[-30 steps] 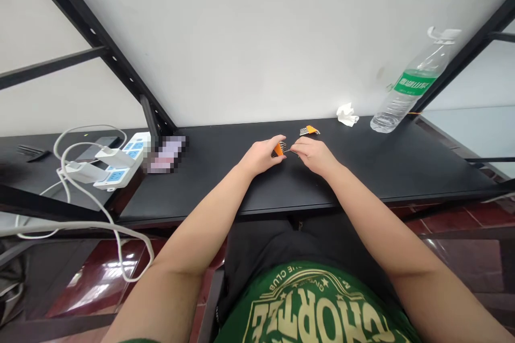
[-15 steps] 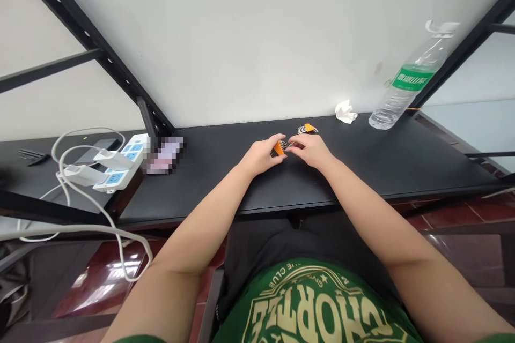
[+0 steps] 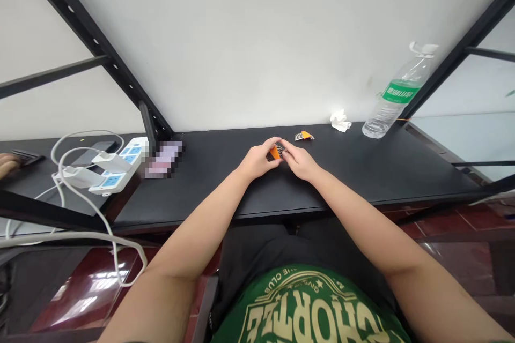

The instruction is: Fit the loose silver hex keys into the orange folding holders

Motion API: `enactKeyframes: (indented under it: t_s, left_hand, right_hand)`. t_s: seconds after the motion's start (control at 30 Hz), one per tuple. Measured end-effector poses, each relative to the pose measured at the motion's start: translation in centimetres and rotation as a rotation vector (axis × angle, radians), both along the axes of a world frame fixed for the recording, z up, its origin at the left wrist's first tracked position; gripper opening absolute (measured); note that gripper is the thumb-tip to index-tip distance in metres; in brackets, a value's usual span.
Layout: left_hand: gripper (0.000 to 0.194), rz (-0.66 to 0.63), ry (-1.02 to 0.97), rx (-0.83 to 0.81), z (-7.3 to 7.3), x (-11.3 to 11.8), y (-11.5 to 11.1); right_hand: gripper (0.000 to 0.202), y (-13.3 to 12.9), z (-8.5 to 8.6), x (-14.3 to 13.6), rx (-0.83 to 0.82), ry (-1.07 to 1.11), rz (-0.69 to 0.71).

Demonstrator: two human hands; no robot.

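My left hand (image 3: 257, 162) is curled around an orange holder (image 3: 275, 152) carrying a set of metal hex keys (image 3: 280, 149), pinched between thumb and fingers above the black table. From the other side, my right hand (image 3: 300, 162) closes in with thumb and fingers at the ends of the keys, its fingertips meeting those of my left hand. Fingers partly cover the keys, so how many the right hand grips is hidden. Just beyond, a second orange hex key set (image 3: 304, 135) lies flat on the table.
A crumpled tissue (image 3: 340, 121) and a tall water bottle (image 3: 394, 99) stand near the wall at right. On the left are a blurred phone-like item (image 3: 163, 159), a white power strip (image 3: 124, 166) with chargers and cables, a black shelf post (image 3: 100, 48) and another person's hand (image 3: 8, 163).
My right hand has come closer to my left; the single key between its fingers is now in among the holder's keys. Another person's hand has appeared at far left. The view has shifted slightly.
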State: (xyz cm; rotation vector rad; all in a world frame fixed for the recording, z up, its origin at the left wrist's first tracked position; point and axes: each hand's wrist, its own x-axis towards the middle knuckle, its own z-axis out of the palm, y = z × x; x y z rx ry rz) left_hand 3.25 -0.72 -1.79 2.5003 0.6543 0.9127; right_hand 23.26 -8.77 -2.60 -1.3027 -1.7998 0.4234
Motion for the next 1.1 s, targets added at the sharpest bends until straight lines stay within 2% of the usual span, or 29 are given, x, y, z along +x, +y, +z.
enactKeyframes:
  t_s: [0.13, 0.23, 0.33, 0.47, 0.6, 0.73, 0.93, 1.1]
  left_hand:
    - [0.064, 0.024, -0.059, -0.069, 0.3, 0.0, -0.2]
    - [0.068, 0.038, -0.088, -0.092, 0.3, -0.1, -0.1]
    - [0.07, 0.037, -0.072, -0.088, 0.3, -0.2, -0.1]
    - [0.065, 0.035, -0.052, -0.11, 0.4, -0.5, -0.1]
    - [0.058, -0.027, -0.068, -0.229, 0.6, -0.5, -0.1]
    - [0.061, -0.048, -0.05, -0.281, 0.5, -0.5, 0.1]
    - [0.061, -0.026, -0.049, -0.305, 0.1, -0.6, 0.3]
    - [0.063, -0.008, -0.141, -0.437, 0.0, -0.4, 0.4]
  right_hand:
    - [0.028, -0.4, 0.5, -0.1, -0.073, 0.225, -0.032]
    - [0.027, -0.9, 1.1, -0.3, -0.036, 0.241, -0.081]
    - [0.025, -1.0, 1.5, -0.1, 0.062, 0.113, -0.141]
    - [0.028, -0.6, 1.3, 0.7, 0.167, -0.167, -0.137]
    - [0.029, -0.6, 1.0, 0.7, 0.114, -0.436, -0.063]
    - [0.03, -1.2, 1.1, -0.2, 0.069, -0.623, -0.126]
    - [0.029, -1.4, 1.2, -1.5, 0.033, -0.731, -0.218]
    - [0.031, -1.4, 1.0, -2.1, 0.14, -0.572, -0.273]
